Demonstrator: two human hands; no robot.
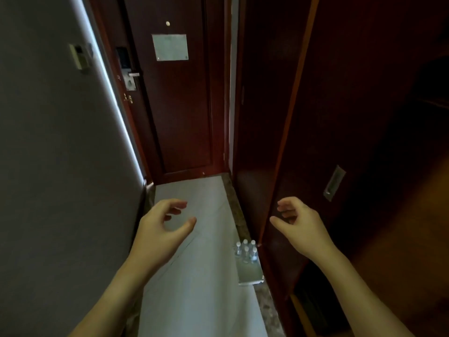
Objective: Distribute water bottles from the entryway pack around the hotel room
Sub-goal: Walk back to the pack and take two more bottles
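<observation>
My right hand (295, 221) sits right of centre in the lower half of the frame, fingers curled loosely with the thumb apart, holding nothing; my left hand (165, 223) mirrors it left of centre, just as slack and empty. The pack of water bottles (247, 262) lies below and between them, nearer the right hand than the left, standing on the pale floor tile (194, 276) hard against the speckled stone border (239, 222) and the foot of the dark wooden wardrobe panel (279, 142). I count about six white caps at the upper end of the pack; the wrap runs on toward the bottom of the frame and looks emptied there, so its long axis follows the wall line, pointing up the frame toward the entry door (175, 105). I judge that the right hand should go down and a little leftward to reach the caps, and that the wardrobe edge just beside the pack crowds that side. Further out, the door closes off the upper centre with a notice plate (170, 47) and a lock handle (131, 79); a grey wall (48, 166) fills the left, and a recessed pull (334, 182) shows on the sliding panel at right
</observation>
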